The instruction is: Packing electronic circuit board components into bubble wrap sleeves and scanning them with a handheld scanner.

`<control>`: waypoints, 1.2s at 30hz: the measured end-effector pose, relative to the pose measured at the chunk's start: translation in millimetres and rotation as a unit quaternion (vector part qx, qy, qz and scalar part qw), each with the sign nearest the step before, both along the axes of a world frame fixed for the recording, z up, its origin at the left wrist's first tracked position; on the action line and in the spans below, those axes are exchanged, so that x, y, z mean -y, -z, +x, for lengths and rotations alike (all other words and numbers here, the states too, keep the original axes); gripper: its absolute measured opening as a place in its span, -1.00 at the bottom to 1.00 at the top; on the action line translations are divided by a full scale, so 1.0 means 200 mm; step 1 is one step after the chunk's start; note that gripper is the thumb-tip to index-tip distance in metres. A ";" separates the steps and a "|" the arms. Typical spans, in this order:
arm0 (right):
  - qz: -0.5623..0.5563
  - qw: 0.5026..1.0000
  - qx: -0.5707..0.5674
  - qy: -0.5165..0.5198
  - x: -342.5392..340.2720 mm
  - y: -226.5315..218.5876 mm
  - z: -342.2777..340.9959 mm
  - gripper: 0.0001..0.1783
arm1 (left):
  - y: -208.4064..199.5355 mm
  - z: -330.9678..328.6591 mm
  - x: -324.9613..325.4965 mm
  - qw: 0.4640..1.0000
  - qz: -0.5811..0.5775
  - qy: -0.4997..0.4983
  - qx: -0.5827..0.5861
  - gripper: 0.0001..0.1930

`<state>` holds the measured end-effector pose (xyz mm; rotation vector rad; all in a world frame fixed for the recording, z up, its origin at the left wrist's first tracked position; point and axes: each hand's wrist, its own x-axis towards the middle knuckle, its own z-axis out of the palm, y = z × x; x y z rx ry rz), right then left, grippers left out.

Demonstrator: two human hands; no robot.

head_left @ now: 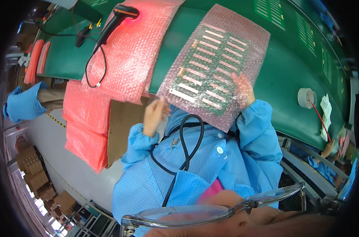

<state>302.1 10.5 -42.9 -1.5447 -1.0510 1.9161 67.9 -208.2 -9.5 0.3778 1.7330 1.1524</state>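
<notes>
A clear bubble-wrap bag (pixel 255 47) lies tilted in front of me, its near edge reaching my blue smock. Inside it shows a green circuit board panel (pixel 212 69) with two columns of pale strips. My right hand (pixel 243 91) rests on the bag's right side, fingers stretched out over the wrap. At the bag's near left corner is my left hand (pixel 153 116); its fingertips are smeared, so whether they grip the wrap cannot be told.
Pink bubble-wrap bags (pixel 126 67) lie at left under a black barcode scanner (pixel 118 21); more bags (pixel 86 126) sit on a cardboard box (pixel 126 126). Green panels (pixel 269 12) line the far right. A white tape roll (pixel 305 98) sits at right. Other people's arms show at both sides.
</notes>
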 end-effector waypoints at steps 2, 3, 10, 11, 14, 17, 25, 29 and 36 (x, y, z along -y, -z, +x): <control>0.019 1.000 -0.010 0.012 0.04 -0.06 -0.04 -0.04 | 0.03 0.12 -0.01 0.991 0.049 -0.031 0.123 -0.62; 0.040 0.998 -0.024 0.038 0.06 -0.08 -0.05 -0.04 | 0.07 0.15 -0.02 0.977 0.090 -0.051 0.187 -0.61; 0.084 0.996 0.012 -0.023 0.03 0.06 0.00 -0.03 | 0.12 0.18 -0.03 0.967 0.139 -0.045 0.207 -0.67; 0.087 0.996 0.013 -0.024 0.03 0.07 0.02 -0.03 | 0.12 0.17 -0.03 0.963 0.144 -0.046 0.223 -0.67; 0.162 0.927 0.139 -0.308 -0.01 0.03 0.03 -0.31 | 0.13 0.18 -0.03 0.943 0.187 -0.072 0.267 -0.66; 0.165 0.937 0.098 -0.292 -0.01 0.00 0.02 -0.38 | 0.19 0.18 -0.02 0.936 0.198 -0.063 0.283 -0.65; 0.167 0.956 -0.058 -0.235 0.03 -0.04 0.00 -0.56 | 0.17 0.19 -0.01 0.937 0.223 -0.052 0.264 -0.62; 0.164 0.912 0.170 -0.336 0.01 -0.21 -0.07 -0.49 | 0.17 0.19 0.01 0.934 0.231 -0.065 0.265 -0.61; 0.291 0.780 0.236 -0.502 -0.05 -0.04 0.01 -0.59 | 0.23 0.19 0.01 0.929 0.232 -0.065 0.283 -0.61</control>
